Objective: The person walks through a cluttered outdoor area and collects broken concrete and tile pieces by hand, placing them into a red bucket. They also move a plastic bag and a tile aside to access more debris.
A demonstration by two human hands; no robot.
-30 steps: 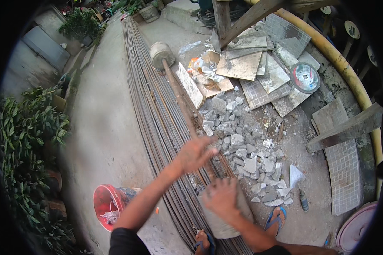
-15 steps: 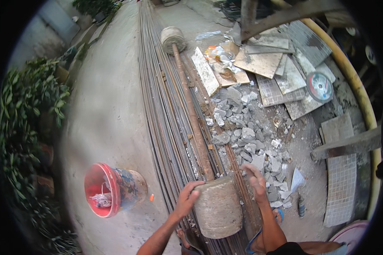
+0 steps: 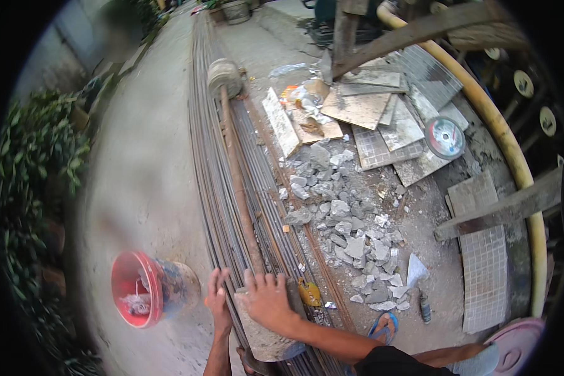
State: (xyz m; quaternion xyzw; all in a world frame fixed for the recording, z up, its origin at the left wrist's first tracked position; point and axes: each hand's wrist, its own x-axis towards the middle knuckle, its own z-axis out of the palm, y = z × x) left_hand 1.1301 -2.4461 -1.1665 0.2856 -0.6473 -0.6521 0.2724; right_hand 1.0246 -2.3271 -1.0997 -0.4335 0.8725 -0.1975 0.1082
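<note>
A concrete cylinder point(image 3: 266, 341) lies on its side over a bundle of long thin metal rods point(image 3: 202, 182), at the near end of a rusty bar point(image 3: 237, 182). A second concrete cylinder point(image 3: 224, 76) is on the bar's far end, like a home-made barbell. My right hand point(image 3: 271, 302) rests on top of the near cylinder, fingers spread. My left hand point(image 3: 218, 297) is raised at the cylinder's left side with fingers apart; whether it touches the concrete I cannot tell. A small yellow object point(image 3: 309, 292) lies just right of the cylinder, its kind unclear.
At left stands a red-rimmed bucket point(image 3: 153, 288) near leafy plants point(image 3: 41, 156). Broken concrete point(image 3: 348, 232) lies right of the rods, before stacked tiles point(image 3: 388, 125) bearing a round disc point(image 3: 445, 138). A wooden beam point(image 3: 501, 207) and yellow pipe point(image 3: 514, 131) border the right; a sandalled foot point(image 3: 384, 327) is nearby.
The near cylinder has shifted left across the rods, uncovering the yellow object. My right hand has gone from its right side onto its top; my left hand has moved left. The view has shifted too.
</note>
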